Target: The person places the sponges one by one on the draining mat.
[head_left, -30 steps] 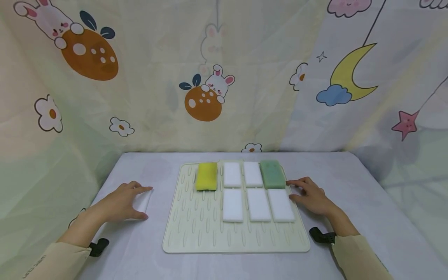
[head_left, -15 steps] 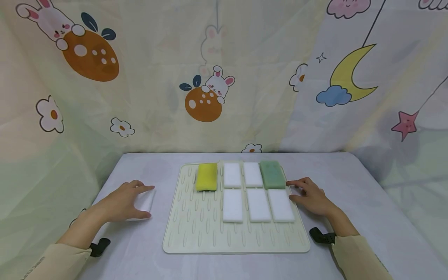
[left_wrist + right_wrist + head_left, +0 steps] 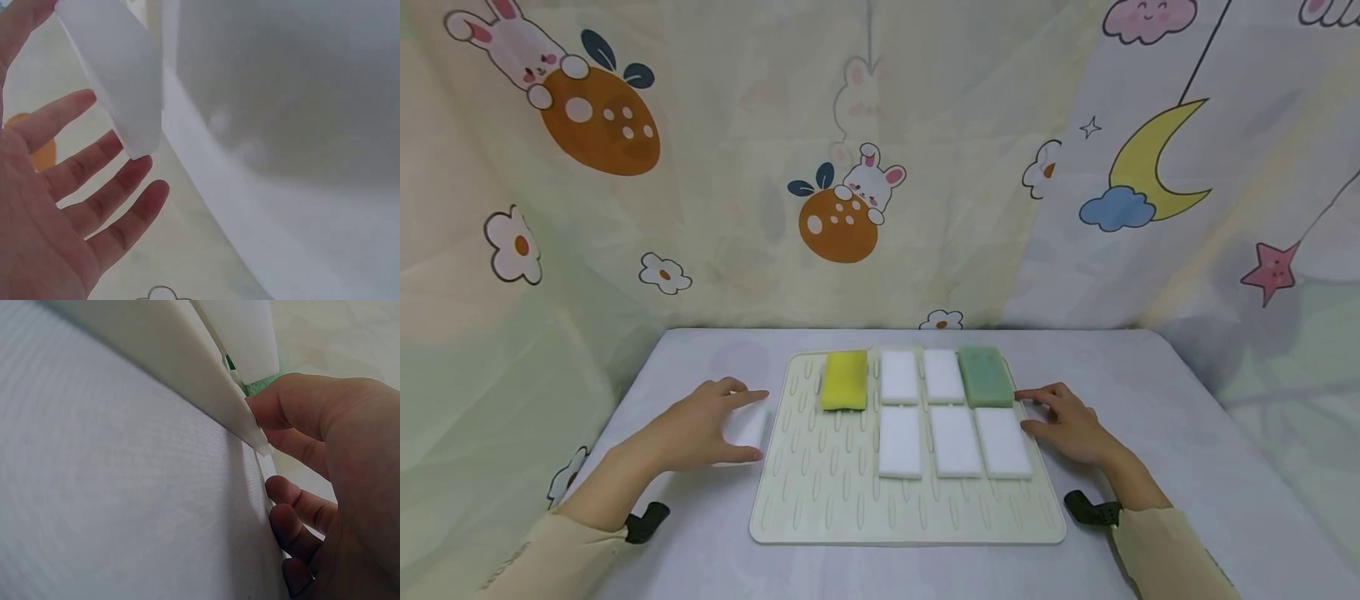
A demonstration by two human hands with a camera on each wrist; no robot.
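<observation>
A white sponge block (image 3: pixel 747 427) is pinched between the thumb and fingers of my left hand (image 3: pixel 700 423), just left of the mat. In the left wrist view, the sponge block (image 3: pixel 119 75) hangs at the fingertips with the other fingers spread. My right hand (image 3: pixel 1067 423) touches the right rim of the pale ribbed drying mat (image 3: pixel 820 508) with thumb and forefinger tips. Its other fingers bend loosely beside the mat's edge (image 3: pixel 206 394) in the right wrist view.
On the mat lie a yellow sponge (image 3: pixel 845 380), a green sponge (image 3: pixel 985 377) and several white sponge blocks (image 3: pixel 899 443). The green one sits at the back right corner. A printed curtain (image 3: pixel 730 192) rises behind the white table (image 3: pixel 880 575).
My left hand has moved right with the white sponge block, closer to the mat's left edge. The right hand stays at the mat's right rim.
</observation>
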